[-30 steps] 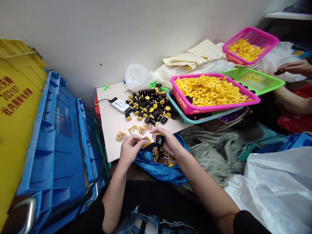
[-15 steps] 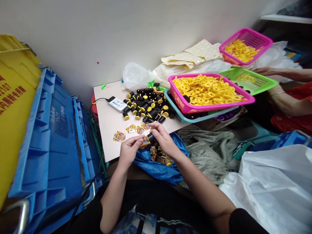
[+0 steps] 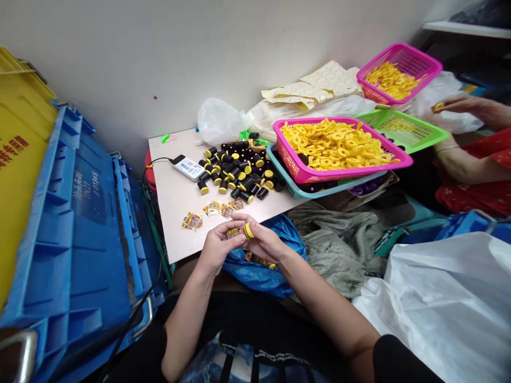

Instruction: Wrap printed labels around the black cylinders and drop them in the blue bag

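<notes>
Between my two hands is a small cylinder (image 3: 248,231) with a yellow cap and a colourful printed sticker (image 3: 235,232) around its side. My left hand (image 3: 217,247) pinches the stickered side, while my right hand (image 3: 266,242) closes around the capped end. Loose printed stickers (image 3: 192,221) lie on the white table (image 3: 175,205), with more of them just beyond my fingers. Behind those is a heap of black cylinders (image 3: 229,170) with yellow caps. Under my hands an open blue bag (image 3: 243,274) holds stickered cylinders, partly hidden by my right hand.
A pink basket (image 3: 339,174) of yellow ring-shaped pieces rests on a teal basket (image 3: 297,192). Near a green basket (image 3: 429,139), another person's hand (image 3: 465,105) holds a yellow piece. A white device with a cable (image 3: 187,167) lies left of the heap. Blue crates (image 3: 75,213) stand at left.
The cylinder has been turned in my hands: its black body showed before, and now its yellow cap and the sticker around it show. The other person's hand has lifted a yellow piece.
</notes>
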Available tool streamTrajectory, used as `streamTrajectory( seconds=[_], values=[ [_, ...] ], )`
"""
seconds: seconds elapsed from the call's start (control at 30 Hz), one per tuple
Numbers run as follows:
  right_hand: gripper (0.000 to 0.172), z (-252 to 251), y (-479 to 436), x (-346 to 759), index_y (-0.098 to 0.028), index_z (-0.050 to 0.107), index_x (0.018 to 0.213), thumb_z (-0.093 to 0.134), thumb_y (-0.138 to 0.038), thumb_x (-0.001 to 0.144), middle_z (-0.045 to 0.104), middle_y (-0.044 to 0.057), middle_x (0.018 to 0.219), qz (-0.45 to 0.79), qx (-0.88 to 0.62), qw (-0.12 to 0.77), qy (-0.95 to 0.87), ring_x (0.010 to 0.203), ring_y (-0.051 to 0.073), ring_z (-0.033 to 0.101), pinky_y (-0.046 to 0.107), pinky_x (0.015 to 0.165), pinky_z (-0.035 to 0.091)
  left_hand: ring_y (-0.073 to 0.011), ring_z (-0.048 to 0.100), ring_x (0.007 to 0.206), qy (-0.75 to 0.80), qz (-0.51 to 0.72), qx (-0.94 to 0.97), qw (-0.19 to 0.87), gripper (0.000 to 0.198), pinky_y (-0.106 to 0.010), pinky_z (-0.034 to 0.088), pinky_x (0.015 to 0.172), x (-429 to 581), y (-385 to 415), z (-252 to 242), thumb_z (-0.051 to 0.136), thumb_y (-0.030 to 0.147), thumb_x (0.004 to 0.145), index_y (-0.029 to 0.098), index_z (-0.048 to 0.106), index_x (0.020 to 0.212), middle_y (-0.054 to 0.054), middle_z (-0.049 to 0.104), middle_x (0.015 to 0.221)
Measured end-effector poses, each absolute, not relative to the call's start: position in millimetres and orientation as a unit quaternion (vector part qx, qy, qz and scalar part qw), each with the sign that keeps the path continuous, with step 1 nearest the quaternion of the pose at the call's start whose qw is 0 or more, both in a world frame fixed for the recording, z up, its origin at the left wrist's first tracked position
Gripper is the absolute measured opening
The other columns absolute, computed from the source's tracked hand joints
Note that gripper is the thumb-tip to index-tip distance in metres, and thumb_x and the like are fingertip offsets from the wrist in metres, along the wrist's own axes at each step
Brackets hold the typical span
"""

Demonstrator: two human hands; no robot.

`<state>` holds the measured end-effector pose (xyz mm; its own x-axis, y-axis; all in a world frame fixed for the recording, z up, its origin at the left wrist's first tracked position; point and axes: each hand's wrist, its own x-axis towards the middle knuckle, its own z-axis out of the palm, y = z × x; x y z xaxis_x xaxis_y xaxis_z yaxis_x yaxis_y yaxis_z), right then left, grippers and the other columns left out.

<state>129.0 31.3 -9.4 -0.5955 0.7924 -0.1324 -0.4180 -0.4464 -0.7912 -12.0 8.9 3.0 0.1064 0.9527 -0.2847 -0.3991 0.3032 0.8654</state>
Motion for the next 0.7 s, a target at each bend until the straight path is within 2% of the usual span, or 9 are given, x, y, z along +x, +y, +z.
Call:
streamTrajectory(
  seconds=[0.13, 0.2, 0.3, 0.37, 0.47, 0.57, 0.63, 0.7],
  values=[
    [0.060, -16.2, 31.3, 129.0, -0.024, 0.057, 0.116, 0.065, -0.063, 0.071, 0.062, 0.006, 0.107, 0.807, -0.256, 0.363, -0.389, 0.085, 0.017, 0.060, 0.030, 0.077, 0.048, -0.0154, 0.066, 0.071, 0.441, 0.500, 0.319, 0.673, 0.040, -0.029, 0.057, 0.068, -11.3, 9.1, -5.5, 0.085, 0.027, 0.053, 0.016, 0.072, 0.089, -0.004, 0.072, 0.084],
    [0.062, -20.6, 33.7, 136.7, -0.024, 0.055, 0.119, 0.065, -0.063, 0.072, 0.061, 0.006, 0.109, 0.795, -0.266, 0.341, -0.425, 0.094, 0.020, 0.060, 0.032, 0.081, 0.047, -0.0162, 0.066, 0.073, 0.433, 0.500, 0.333, 0.672, 0.039, -0.031, 0.057, 0.069, -7.3, 5.8, -11.5, 0.084, 0.029, 0.055, 0.017, 0.071, 0.090, -0.004, 0.071, 0.085],
    [0.058, -26.2, 43.7, 161.1, -0.023, 0.057, 0.120, 0.059, -0.062, 0.077, 0.059, 0.008, 0.119, 0.731, -0.307, 0.303, -0.529, 0.110, 0.024, 0.055, 0.039, 0.093, 0.042, -0.0202, 0.067, 0.082, 0.437, 0.459, 0.441, 0.635, 0.034, -0.036, 0.056, 0.076, 2.4, -0.5, -22.9, 0.076, 0.034, 0.066, 0.019, 0.070, 0.096, -0.007, 0.070, 0.095],
    [0.051, -28.2, 55.3, 178.9, -0.024, 0.061, 0.116, 0.055, -0.061, 0.081, 0.058, 0.008, 0.123, 0.632, -0.371, 0.315, -0.602, 0.117, 0.025, 0.050, 0.042, 0.099, 0.038, -0.0260, 0.064, 0.098, 0.473, 0.391, 0.573, 0.543, 0.036, -0.043, 0.051, 0.088, 4.7, 0.7, -31.2, 0.073, 0.034, 0.070, 0.021, 0.070, 0.103, -0.009, 0.068, 0.109],
    [0.040, -28.0, 77.3, 187.6, -0.023, 0.065, 0.109, 0.054, -0.053, 0.084, 0.062, 0.008, 0.115, 0.474, -0.474, 0.340, -0.659, 0.109, 0.026, 0.053, 0.041, 0.092, 0.041, -0.0292, 0.055, 0.115, 0.550, 0.313, 0.698, 0.335, 0.034, -0.047, 0.041, 0.101, -8.9, 18.7, -41.9, 0.067, 0.029, 0.077, 0.022, 0.068, 0.111, -0.011, 0.064, 0.120],
    [0.028, -26.6, 103.0, 162.2, -0.020, 0.065, 0.106, 0.050, -0.037, 0.090, 0.066, 0.010, 0.106, 0.375, -0.480, 0.306, -0.731, 0.097, 0.024, 0.057, 0.039, 0.085, 0.042, -0.0281, 0.052, 0.117, 0.612, 0.267, 0.724, 0.174, 0.030, -0.046, 0.039, 0.102, -36.5, 46.7, -49.1, 0.054, 0.019, 0.086, 0.020, 0.065, 0.114, -0.011, 0.063, 0.121],
    [0.024, -26.5, 122.8, 132.0, -0.019, 0.066, 0.105, 0.048, -0.025, 0.091, 0.066, 0.011, 0.107, 0.272, -0.446, 0.262, -0.811, 0.102, 0.025, 0.054, 0.040, 0.088, 0.038, -0.0310, 0.049, 0.120, 0.628, 0.218, 0.738, 0.118, 0.036, -0.048, 0.039, 0.101, -51.8, 58.5, -52.0, 0.058, 0.020, 0.083, 0.018, 0.061, 0.119, -0.013, 0.060, 0.126],
    [0.029, -27.0, 144.6, 101.5, -0.020, 0.066, 0.110, 0.045, -0.017, 0.091, 0.062, 0.013, 0.115, 0.145, -0.427, 0.196, -0.871, 0.109, 0.029, 0.046, 0.043, 0.088, 0.034, -0.0343, 0.047, 0.121, 0.623, 0.176, 0.756, 0.098, 0.046, -0.050, 0.039, 0.099, -59.9, 59.1, -54.0, 0.065, 0.028, 0.079, 0.016, 0.058, 0.123, -0.015, 0.057, 0.129]
  ],
)
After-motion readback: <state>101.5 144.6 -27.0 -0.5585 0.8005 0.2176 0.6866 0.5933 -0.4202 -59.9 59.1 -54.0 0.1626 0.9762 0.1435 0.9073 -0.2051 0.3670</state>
